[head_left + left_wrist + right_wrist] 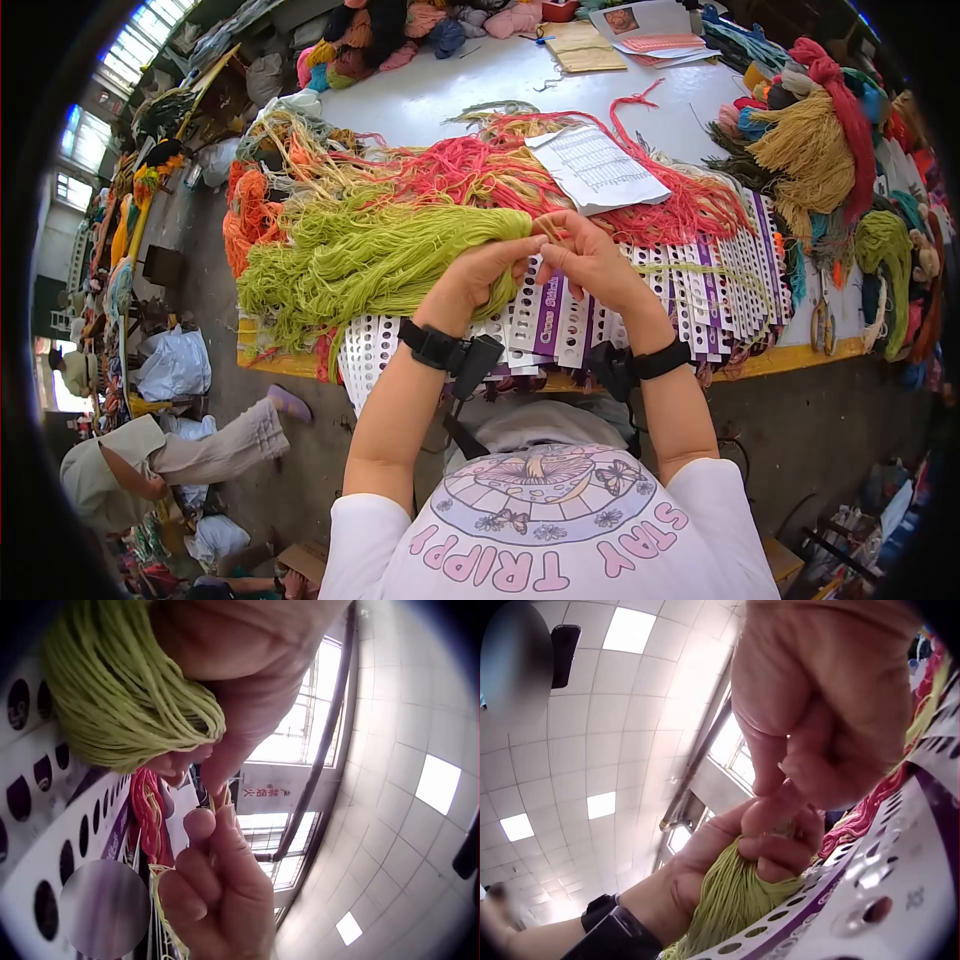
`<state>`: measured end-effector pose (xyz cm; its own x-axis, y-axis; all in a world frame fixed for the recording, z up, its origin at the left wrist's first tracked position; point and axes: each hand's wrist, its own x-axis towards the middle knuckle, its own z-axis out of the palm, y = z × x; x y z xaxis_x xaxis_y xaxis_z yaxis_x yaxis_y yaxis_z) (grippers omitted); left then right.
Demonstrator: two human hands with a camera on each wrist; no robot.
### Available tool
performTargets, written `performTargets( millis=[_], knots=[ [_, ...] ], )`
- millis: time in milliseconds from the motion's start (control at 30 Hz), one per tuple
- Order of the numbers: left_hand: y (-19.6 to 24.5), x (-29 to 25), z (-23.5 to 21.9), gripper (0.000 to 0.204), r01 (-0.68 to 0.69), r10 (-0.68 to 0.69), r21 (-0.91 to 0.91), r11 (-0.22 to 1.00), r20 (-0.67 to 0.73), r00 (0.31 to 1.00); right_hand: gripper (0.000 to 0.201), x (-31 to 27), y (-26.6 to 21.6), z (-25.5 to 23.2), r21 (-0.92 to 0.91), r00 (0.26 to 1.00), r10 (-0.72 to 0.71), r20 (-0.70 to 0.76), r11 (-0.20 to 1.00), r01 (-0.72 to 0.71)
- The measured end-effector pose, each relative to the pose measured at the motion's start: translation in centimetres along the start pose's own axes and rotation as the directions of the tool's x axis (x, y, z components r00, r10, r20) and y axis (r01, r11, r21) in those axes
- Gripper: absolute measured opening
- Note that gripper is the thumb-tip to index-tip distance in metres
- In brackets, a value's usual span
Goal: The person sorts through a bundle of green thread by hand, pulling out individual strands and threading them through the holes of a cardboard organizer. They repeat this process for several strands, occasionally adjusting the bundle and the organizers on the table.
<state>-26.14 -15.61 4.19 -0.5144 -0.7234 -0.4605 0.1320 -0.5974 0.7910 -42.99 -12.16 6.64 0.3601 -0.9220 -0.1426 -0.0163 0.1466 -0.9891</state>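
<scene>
My left hand [487,268] grips the looped end of a thick lime-green yarn bundle [370,255], whose strands spread left across the pile. In the left wrist view the green yarn [120,690] bends into the curled fingers of the left hand [232,667]. Thumb and index finger of my right hand [592,262] pinch a thin tan strand at the left fingertips. The right wrist view shows the right hand [825,712] touching the left fingers just above the yarn [739,900]. Under both hands lie white punched cards [520,325] with purple bands.
Pink-red yarn [440,170] and orange yarn [250,215] lie behind and left. A printed sheet [600,170] rests on the pile. Scissors [823,325] lie near the right table edge, beside more yarn hanks [810,150]. Another person's legs [215,445] show at lower left.
</scene>
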Motion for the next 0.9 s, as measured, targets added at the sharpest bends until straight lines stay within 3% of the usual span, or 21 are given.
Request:
performTargets(
  millis=[100,200,300,333,400,500,567,667,700,833,900],
  knots=[
    [-0.9,0.9,-0.4,0.017,-0.01,0.014,-0.047,0.999,0.085,0.996,0.026,-0.2,-0.6,0.7,0.221,0.999,0.023,0.049,0.975,-0.033],
    [-0.1,-0.2,0.5,0.017,0.014,-0.018,-0.056,0.998,-0.073,0.997,0.02,0.4,0.5,0.7,-0.072,0.989,-0.027,-0.146,0.997,0.017],
    [-0.6,0.4,-0.3,0.017,0.063,-0.026,0.145,0.987,-0.241,0.97,0.015,1.2,2.2,0.9,-0.555,0.909,-0.299,-0.292,0.827,0.094],
    [-0.9,0.3,-0.1,0.017,-0.036,0.131,0.32,0.947,-0.278,0.952,0.013,1.3,2.3,1.0,-0.594,0.894,-0.312,-0.322,0.802,0.066],
    [-1.7,0.1,0.6,0.018,-0.186,0.44,0.642,0.744,-0.262,0.859,0.011,1.4,2.5,1.1,-0.664,0.86,-0.341,-0.38,0.748,0.003],
    [-3.4,2.5,-1.5,0.02,-0.204,0.461,0.752,0.626,-0.146,0.875,0.011,1.8,3.8,1.0,-0.608,0.825,-0.373,-0.425,0.793,0.046],
    [-2.2,2.6,-0.8,0.019,-0.014,0.194,0.568,0.823,-0.258,0.946,0.011,1.7,3.8,1.2,-0.613,0.811,-0.382,-0.443,0.79,0.037],
    [-0.6,0.7,0.1,0.015,0.109,-0.036,0.204,0.973,-0.333,0.942,0.01,1.7,3.9,1.4,-0.608,0.798,-0.389,-0.46,0.793,0.036],
    [-0.4,0.4,0.0,0.012,0.059,-0.042,0.055,0.997,-0.272,0.961,0.01,1.6,4.0,1.4,-0.602,0.796,-0.386,-0.466,0.798,0.035],
    [-0.4,1.1,-1.4,0.011,0.222,-0.223,-0.205,0.953,0.02,0.975,0.012,1.7,3.8,1.2,-0.609,0.793,-0.442,-0.419,0.784,0.116],
    [-0.7,1.4,-0.9,0.012,0.184,-0.196,-0.159,0.97,-0.066,0.978,0.012,1.8,4.2,0.9,-0.551,0.81,-0.422,-0.408,0.821,0.151]
  ],
)
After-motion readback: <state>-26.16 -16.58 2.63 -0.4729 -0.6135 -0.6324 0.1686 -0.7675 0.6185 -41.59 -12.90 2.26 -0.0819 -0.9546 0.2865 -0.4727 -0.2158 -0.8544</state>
